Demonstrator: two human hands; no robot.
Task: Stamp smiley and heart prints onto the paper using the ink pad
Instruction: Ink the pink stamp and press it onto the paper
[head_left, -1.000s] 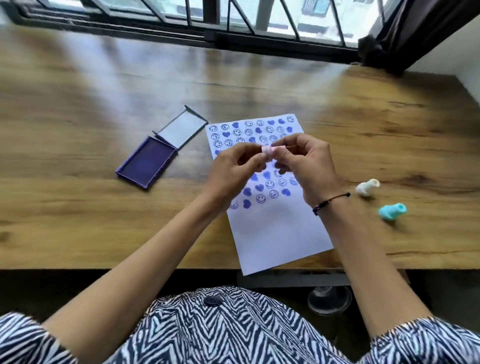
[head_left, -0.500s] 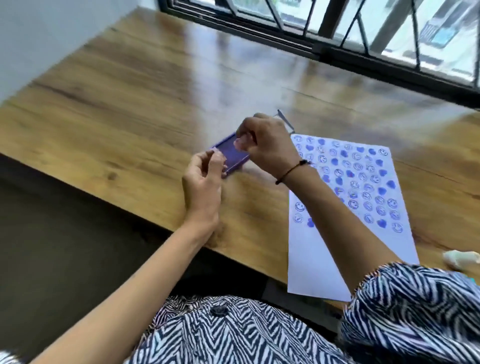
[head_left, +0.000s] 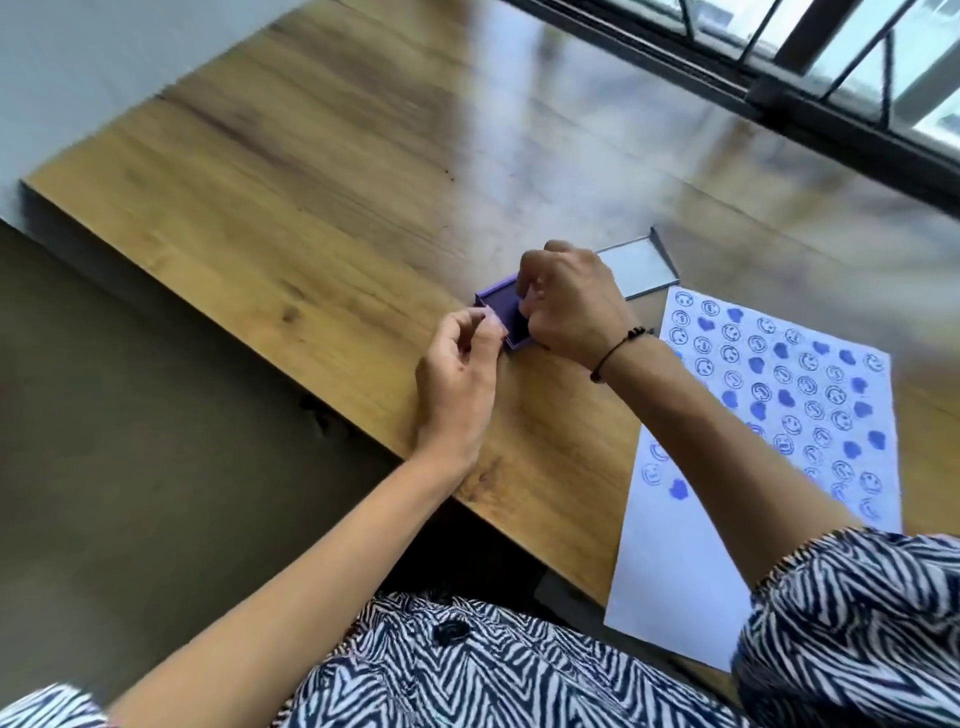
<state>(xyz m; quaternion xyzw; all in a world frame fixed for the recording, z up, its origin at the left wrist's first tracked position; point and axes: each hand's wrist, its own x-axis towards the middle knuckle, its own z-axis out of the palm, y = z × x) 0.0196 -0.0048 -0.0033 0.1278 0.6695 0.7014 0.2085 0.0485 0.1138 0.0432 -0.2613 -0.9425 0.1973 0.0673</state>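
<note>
A purple ink pad (head_left: 500, 307) lies open on the wooden table, its clear lid (head_left: 632, 267) folded back to the right. My right hand (head_left: 569, 299) is closed over the pad, pinching a small pink stamp (head_left: 526, 306) against the ink; the hand hides most of the stamp. Just left of the pad, my left hand (head_left: 460, 374) pinches a small pale pink piece (head_left: 487, 315) between thumb and fingers. The white paper (head_left: 670, 561), at right, carries several rows of blue smiley and heart prints, and its lower part is blank.
The table's front edge (head_left: 332, 364) runs diagonally from upper left to lower right, with floor below it. The paper's bottom hangs past that edge. A dark window frame (head_left: 779, 88) borders the table's far side.
Both hands moved from above the paper to the ink pad at left. The right hand brought the stamp down onto the pad, and the view swung left.
</note>
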